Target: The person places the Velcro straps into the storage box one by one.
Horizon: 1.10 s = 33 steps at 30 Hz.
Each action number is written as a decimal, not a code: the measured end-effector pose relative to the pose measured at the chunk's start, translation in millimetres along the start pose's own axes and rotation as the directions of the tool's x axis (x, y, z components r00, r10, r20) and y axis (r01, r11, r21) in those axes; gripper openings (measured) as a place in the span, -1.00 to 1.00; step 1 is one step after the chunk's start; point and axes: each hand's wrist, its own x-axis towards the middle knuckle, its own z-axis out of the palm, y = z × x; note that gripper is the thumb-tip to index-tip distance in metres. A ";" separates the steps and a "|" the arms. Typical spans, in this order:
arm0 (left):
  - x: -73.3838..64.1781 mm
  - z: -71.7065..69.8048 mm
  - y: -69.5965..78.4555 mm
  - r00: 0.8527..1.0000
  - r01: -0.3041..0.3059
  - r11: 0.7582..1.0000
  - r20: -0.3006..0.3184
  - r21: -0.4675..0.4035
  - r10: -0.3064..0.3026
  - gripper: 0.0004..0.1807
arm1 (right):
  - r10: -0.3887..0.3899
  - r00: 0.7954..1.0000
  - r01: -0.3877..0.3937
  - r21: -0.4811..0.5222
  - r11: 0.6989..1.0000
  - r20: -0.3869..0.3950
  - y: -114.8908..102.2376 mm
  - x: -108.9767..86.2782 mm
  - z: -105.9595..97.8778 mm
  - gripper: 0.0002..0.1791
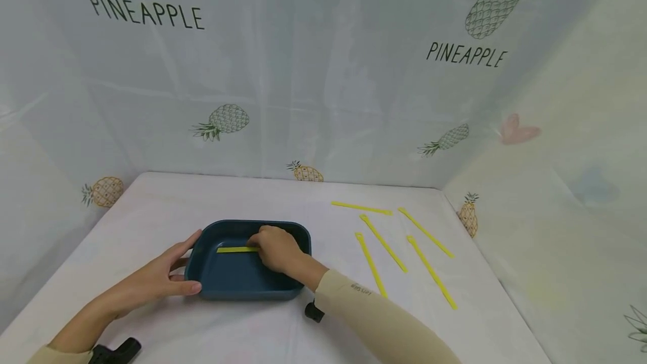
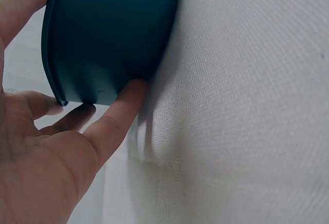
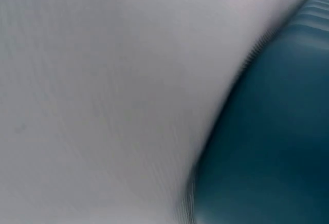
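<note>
A dark blue rectangular tray (image 1: 247,295) sits on the white table. My left hand (image 1: 162,274) spreads its fingers along the tray's left end, the thumb by the near corner and the index finger by the far one. In the left wrist view, fingertips of the left hand (image 2: 56,162) touch the tray's outer wall (image 2: 110,34). Reaching inside the tray, my right hand (image 1: 277,247) pinches one end of a thin yellow strip (image 1: 236,250) lying low over the floor. The right wrist view shows only the tray's wall (image 3: 272,131) and cloth; the right fingertips are partly hidden.
To the right of the tray lie several more flat yellow strips (image 1: 432,271), each with a small wider head. A strip (image 1: 371,265) passes close to the right sleeve. Hanging sheets (image 1: 323,72) printed with pineapples enclose the table's back and sides.
</note>
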 end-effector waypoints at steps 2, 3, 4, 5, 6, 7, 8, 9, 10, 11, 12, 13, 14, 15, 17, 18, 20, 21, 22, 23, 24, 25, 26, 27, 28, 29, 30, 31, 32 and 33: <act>0.1 0.6 -0.8 1.000 0.006 1.000 -0.007 0.007 -0.005 0.21 | 0.001 1.000 -0.001 -0.009 1.000 -0.009 0.7 0.6 3.5 -0.73; 0.2 1.0 -1.1 1.000 0.006 1.000 -0.010 0.008 -0.006 0.21 | 0.000 1.000 0.000 -0.018 1.000 -0.011 0.9 0.8 4.7 -0.73; 0.3 1.4 -1.4 1.000 0.007 1.000 -0.013 0.008 -0.007 0.21 | -0.003 1.000 0.002 -0.028 1.000 -0.012 0.9 0.9 5.3 -0.72; 0.6 1.8 -1.6 1.000 0.010 1.000 -0.015 0.009 -0.009 0.22 | -0.006 1.000 0.006 -0.036 0.999 -0.014 0.8 0.9 5.4 -0.72; 0.9 2.1 -1.7 1.000 0.011 1.000 -0.017 0.008 -0.011 0.22 | -0.010 1.000 0.009 -0.045 0.999 -0.016 0.6 0.7 5.4 -0.72; 1.3 2.3 -1.7 1.000 0.012 1.000 -0.019 0.010 -0.011 0.22 | -0.012 1.000 0.011 -0.050 0.999 -0.017 0.4 0.5 5.1 -0.72; 1.6 2.2 -1.5 1.000 0.011 1.000 -0.020 0.011 -0.011 0.22 | -0.014 1.000 0.013 -0.059 0.998 -0.020 0.2 0.3 4.6 -0.73; 1.8 2.1 -1.0 1.000 0.012 1.000 -0.017 0.011 -0.012 0.22 | -0.016 1.000 0.015 -0.064 0.998 -0.023 0.1 0.0 4.1 -0.73; 2.1 2.0 -0.7 1.000 0.012 1.000 -0.014 0.009 -0.012 0.22 | -0.018 1.000 0.017 -0.067 0.998 -0.025 0.0 -0.4 3.4 -0.73; 2.4 1.8 -0.3 1.000 0.012 1.000 -0.010 0.009 -0.012 0.22 | -0.018 1.000 0.017 -0.065 0.998 -0.025 0.0 -0.8 2.6 -0.73; 2.6 1.7 0.0 1.000 0.011 1.000 -0.008 0.009 -0.011 0.21 | -0.019 1.000 0.017 -0.063 0.998 -0.021 0.1 -1.5 1.6 -0.73; 2.8 1.5 0.1 1.000 0.011 1.000 -0.006 0.009 -0.011 0.21 | -0.020 1.000 0.019 -0.058 0.998 -0.015 0.4 -2.3 0.1 -0.73; 2.9 1.3 0.3 1.000 0.012 1.000 -0.004 0.010 -0.012 0.21 | -0.024 1.000 0.023 -0.048 0.999 -0.008 0.8 -3.3 -2.3 -0.73; 3.1 1.3 0.4 1.000 0.013 1.000 -0.003 0.010 -0.013 0.21 | -0.029 1.000 0.029 -0.034 0.999 0.000 1.6 -4.4 -4.5 -0.72; 3.1 1.2 0.5 1.000 0.017 1.000 -0.004 0.016 -0.017 0.21 | -0.044 0.999 0.044 -0.003 0.999 0.015 3.8 -7.0 -10.2 -0.71; 2.9 1.3 0.5 1.000 0.021 1.000 -0.005 0.018 -0.021 0.22 | -0.053 0.998 0.053 0.011 0.999 0.023 5.3 -8.5 -13.9 -0.70; 2.3 1.5 0.4 1.000 0.029 0.999 -0.005 0.023 -0.029 0.23 | -0.067 0.997 0.065 0.043 0.997 0.031 9.0 -12.0 -22.6 -0.68; 2.0 1.6 0.1 0.999 0.032 0.999 -0.006 0.024 -0.032 0.23 | -0.072 0.997 0.071 0.055 0.996 0.032 11.3 -14.2 -27.2 -0.68; 1.5 1.7 -0.3 0.999 0.033 0.999 -0.006 0.024 -0.033 0.23 | -0.076 0.997 0.074 0.066 0.995 0.032 13.7 -16.7 -32.8 -0.67; 1.0 1.9 -0.5 0.999 0.038 0.999 -0.005 0.025 -0.038 0.23 | -0.078 0.997 0.075 0.077 0.994 0.029 16.3 -19.8 -38.9 -0.67; 0.6 2.0 -0.8 0.999 0.045 0.999 -0.004 0.025 -0.045 0.23 | -0.080 0.996 0.078 0.082 0.994 0.027 19.3 -23.0 -45.6 -0.66; 0.2 2.1 -1.3 0.999 0.047 0.999 -0.004 0.025 -0.047 0.23 | -0.084 0.996 0.082 0.091 0.992 0.017 22.8 -26.5 -52.1 -0.66; -0.1 2.1 -1.7 0.999 0.049 0.998 -0.006 0.027 -0.049 0.23 | -0.087 0.996 0.086 0.099 0.991 0.008 26.7 -30.3 -59.1 -0.67; -0.1 2.3 -2.1 0.999 0.051 0.998 -0.009 0.030 -0.051 0.23 | -0.089 0.996 0.090 0.106 0.990 -0.008 31.3 -34.2 -65.9 -0.67; -0.2 2.3 -2.3 0.999 0.052 0.998 -0.010 0.032 -0.051 0.23 | -0.090 0.996 0.091 0.112 0.989 -0.020 36.3 -38.2 -73.0 -0.67; -0.1 2.3 -2.6 0.999 0.052 0.998 -0.012 0.036 -0.052 0.23 | -0.092 0.995 0.096 0.117 0.988 -0.036 41.8 -42.3 -79.8 -0.67; 0.1 2.3 -2.7 0.999 0.050 0.998 -0.013 0.037 -0.050 0.23 | -0.091 0.995 0.096 0.122 0.988 -0.051 48.0 -46.1 -86.3 -0.67; 0.4 2.3 -2.7 0.999 0.052 0.998 -0.014 0.038 -0.052 0.23 | -0.091 0.993 0.100 0.129 0.987 -0.071 54.5 -49.7 -92.7 -0.67; 0.8 2.3 -2.7 0.999 0.052 0.998 -0.013 0.037 -0.052 0.22 | -0.081 0.993 0.092 0.133 0.987 -0.084 61.0 -53.2 -98.9 -0.67; 1.4 2.4 -2.7 0.999 0.054 0.998 -0.011 0.033 -0.053 0.22 | -0.075 0.992 0.088 0.133 0.987 -0.100 68.0 -56.4 -104.5 -0.68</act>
